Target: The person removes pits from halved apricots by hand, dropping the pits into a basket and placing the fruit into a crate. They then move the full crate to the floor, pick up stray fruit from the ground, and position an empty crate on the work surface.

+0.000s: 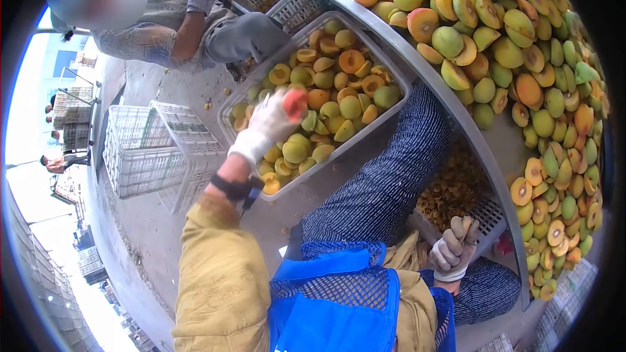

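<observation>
We note our gloved left hand (274, 120) pinching a round orange-red fruit half (295, 102) over the slatted plastic crate (229, 112), right hand (455, 248) loosely curled.

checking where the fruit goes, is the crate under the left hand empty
No, the crate below the left hand is nearly full of halved yellow-orange fruit, and that hand holds another fruit piece above it.
</observation>
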`<state>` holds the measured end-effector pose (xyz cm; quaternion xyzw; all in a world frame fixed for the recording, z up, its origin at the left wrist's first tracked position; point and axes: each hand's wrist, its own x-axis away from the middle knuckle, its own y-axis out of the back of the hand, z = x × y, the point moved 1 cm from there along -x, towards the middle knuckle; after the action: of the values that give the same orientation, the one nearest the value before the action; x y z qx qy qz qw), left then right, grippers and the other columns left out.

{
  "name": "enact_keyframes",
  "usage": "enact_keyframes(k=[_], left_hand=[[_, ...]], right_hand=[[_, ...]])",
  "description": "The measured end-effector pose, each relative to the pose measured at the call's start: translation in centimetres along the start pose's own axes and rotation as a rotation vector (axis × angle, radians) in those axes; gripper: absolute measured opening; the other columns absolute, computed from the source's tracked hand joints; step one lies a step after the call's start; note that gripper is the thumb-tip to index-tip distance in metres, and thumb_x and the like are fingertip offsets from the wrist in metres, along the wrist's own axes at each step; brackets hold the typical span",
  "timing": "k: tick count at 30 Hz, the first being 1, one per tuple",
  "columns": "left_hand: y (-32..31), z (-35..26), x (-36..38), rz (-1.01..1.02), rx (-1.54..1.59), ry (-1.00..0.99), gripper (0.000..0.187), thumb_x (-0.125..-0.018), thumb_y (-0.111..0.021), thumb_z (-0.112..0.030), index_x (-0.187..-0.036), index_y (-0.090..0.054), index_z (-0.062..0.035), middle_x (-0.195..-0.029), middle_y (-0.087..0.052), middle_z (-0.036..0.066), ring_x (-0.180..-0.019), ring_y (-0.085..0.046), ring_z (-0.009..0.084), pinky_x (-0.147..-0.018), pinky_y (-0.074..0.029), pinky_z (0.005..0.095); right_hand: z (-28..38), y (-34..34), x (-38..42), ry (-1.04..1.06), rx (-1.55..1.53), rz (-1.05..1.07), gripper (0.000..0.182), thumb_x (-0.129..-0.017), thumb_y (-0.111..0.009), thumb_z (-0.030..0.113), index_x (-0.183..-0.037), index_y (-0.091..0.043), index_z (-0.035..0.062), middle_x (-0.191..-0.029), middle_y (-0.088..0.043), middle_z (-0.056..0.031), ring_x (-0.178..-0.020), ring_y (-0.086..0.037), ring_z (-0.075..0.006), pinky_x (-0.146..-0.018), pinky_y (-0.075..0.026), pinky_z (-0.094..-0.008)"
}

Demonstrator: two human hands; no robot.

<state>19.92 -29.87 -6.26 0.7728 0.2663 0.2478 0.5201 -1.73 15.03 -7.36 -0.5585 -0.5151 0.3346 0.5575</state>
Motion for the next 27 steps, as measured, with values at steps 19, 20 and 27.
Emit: enact_keyframes(k=[19, 20, 27], left_hand=[[-11.2, -4.6, 4.3, 0.157, 0.113, 0.212, 0.026, -0.089, -0.063, -0.023, -0.115, -0.064, -0.0194, -0.119, -0.056, 0.017, -0.108, -0.060, 0.0412, -0.088, -0.050, 0.0502], [-11.3, -4.8, 4.0, 0.146, 0.106, 0.197, 0.029, -0.087, -0.064, -0.021, -0.117, -0.063, -0.0196, -0.120, -0.056, 0.017, -0.108, -0.061, 0.0414, -0.088, -0.051, 0.0502], [-12.1, -4.8, 3.4, 0.151, 0.273, 0.339, 0.030, -0.087, -0.064, -0.021, -0.117, -0.066, -0.0184, -0.118, -0.064, 0.017, -0.108, -0.065, 0.0349, -0.086, -0.054, 0.0445]], right_hand=[[-0.8, -0.9, 0.0, -0.017, 0.089, -0.119, 0.047, -0.108, -0.038, 0.052, -0.091, -0.046, 0.0081, -0.058, -0.036, 0.0017, -0.038, -0.031, -0.0083, -0.034, -0.029, -0.0259], [-0.9, -0.9, 0.2, -0.017, 0.097, -0.107, 0.048, -0.108, -0.039, 0.052, -0.092, -0.047, 0.0079, -0.058, -0.036, 0.0016, -0.038, -0.031, -0.0082, -0.034, -0.029, -0.0256], [-0.9, -0.9, 0.8, 0.004, 0.176, -0.105, 0.051, -0.106, -0.043, 0.054, -0.094, -0.054, 0.0066, -0.057, -0.037, 0.0017, -0.035, -0.030, -0.0074, -0.032, -0.026, -0.0246]])
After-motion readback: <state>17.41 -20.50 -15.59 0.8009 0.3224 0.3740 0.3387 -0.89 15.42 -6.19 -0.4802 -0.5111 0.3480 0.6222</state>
